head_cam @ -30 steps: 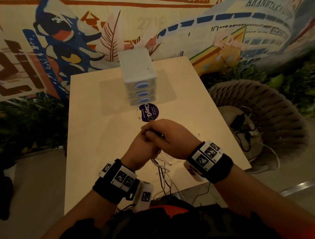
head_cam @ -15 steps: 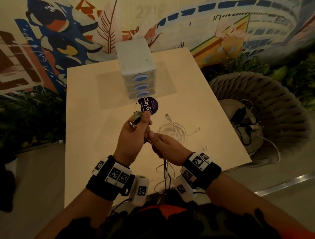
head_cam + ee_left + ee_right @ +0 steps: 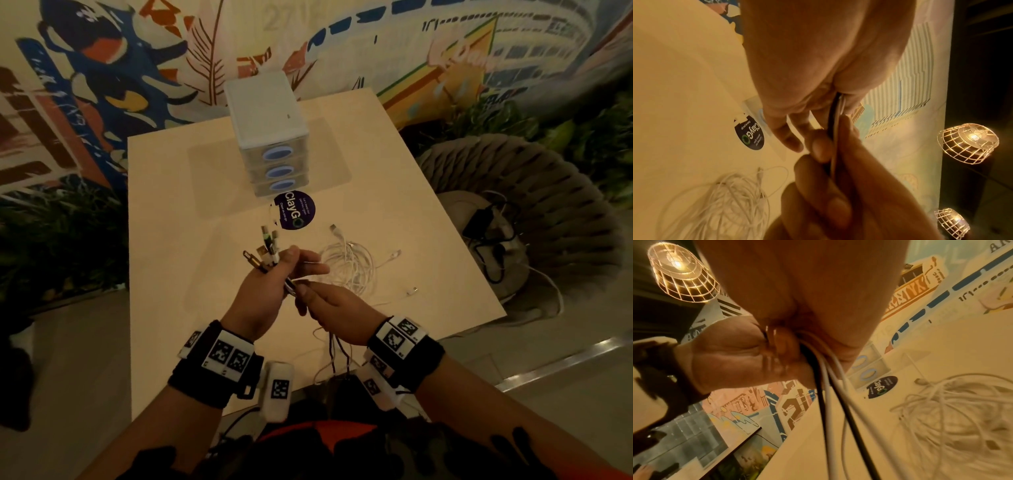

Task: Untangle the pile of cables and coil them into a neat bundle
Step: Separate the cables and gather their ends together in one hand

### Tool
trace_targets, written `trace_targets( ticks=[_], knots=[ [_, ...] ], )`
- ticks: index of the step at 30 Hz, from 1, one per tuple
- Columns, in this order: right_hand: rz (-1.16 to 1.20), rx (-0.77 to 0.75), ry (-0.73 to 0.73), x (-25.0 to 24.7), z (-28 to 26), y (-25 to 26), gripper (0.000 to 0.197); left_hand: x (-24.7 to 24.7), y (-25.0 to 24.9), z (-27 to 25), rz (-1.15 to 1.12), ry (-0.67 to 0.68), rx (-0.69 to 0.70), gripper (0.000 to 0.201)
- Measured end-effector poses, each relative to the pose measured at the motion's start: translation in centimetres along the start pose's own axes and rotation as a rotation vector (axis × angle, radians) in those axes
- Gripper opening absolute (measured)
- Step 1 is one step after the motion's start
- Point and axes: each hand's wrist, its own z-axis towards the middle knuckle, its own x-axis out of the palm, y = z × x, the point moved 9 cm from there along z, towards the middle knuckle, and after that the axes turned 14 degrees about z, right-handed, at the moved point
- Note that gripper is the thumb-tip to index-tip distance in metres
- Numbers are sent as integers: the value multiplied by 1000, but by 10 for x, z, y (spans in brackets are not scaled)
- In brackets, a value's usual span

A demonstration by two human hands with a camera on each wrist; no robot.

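Observation:
My left hand (image 3: 274, 274) grips a bunch of cable ends, with several plugs (image 3: 265, 245) sticking up out of the fist. My right hand (image 3: 320, 301) pinches the same black and white cables (image 3: 830, 394) just below the left hand; they hang down toward the table's near edge (image 3: 337, 353). A loose coil of white cable (image 3: 349, 265) lies on the table (image 3: 171, 240) to the right of both hands, with its plug ends spread out. In the left wrist view the cables (image 3: 835, 129) run between the fingers of both hands.
A small white drawer unit (image 3: 265, 133) stands at the back of the table, with a round dark sticker (image 3: 294, 209) in front of it. To the right, a woven chair (image 3: 534, 205) holds a black charger and cords (image 3: 486, 226). Plants line the mural wall.
The hands drew apart: the left hand rose with the plug ends sticking out, the right slid down along the cables. The white coil on the table came into sight.

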Motion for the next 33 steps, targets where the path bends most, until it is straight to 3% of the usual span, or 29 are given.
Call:
trace_targets(
  ticks=[3, 6, 11, 15, 18, 20, 27, 30, 33],
  knots=[
    [33, 52, 2, -4, -3, -19, 37, 1, -2, 2, -87, -10, 41, 39],
    [61, 52, -8, -10, -8, -38, 47, 6, -7, 3, -163, -12, 64, 38],
    [-83, 149, 26, -26, -16, -80, 51, -5, -2, 10, -309, -59, -4, 39],
    [-18, 159, -216, -102, -12, -91, 29, -10, 5, 14, -268, -74, -41, 41],
    [-102, 207, -435, -173, -5, -98, 28, -7, 10, 16, -183, -61, -38, 39],
    [-180, 228, -481, -202, 5, -95, 29, -3, 12, 18, -141, -43, -29, 38],
    [-512, 282, -318, -213, 100, -77, 26, -4, 22, 17, -93, -53, -48, 38],
    [-740, 357, -171, -194, 141, -89, 42, -12, 26, 15, -86, -95, -59, 39],
    [-854, 371, -115, -183, 165, -102, 48, -21, 32, 12, -104, -130, -68, 39]
  ],
)
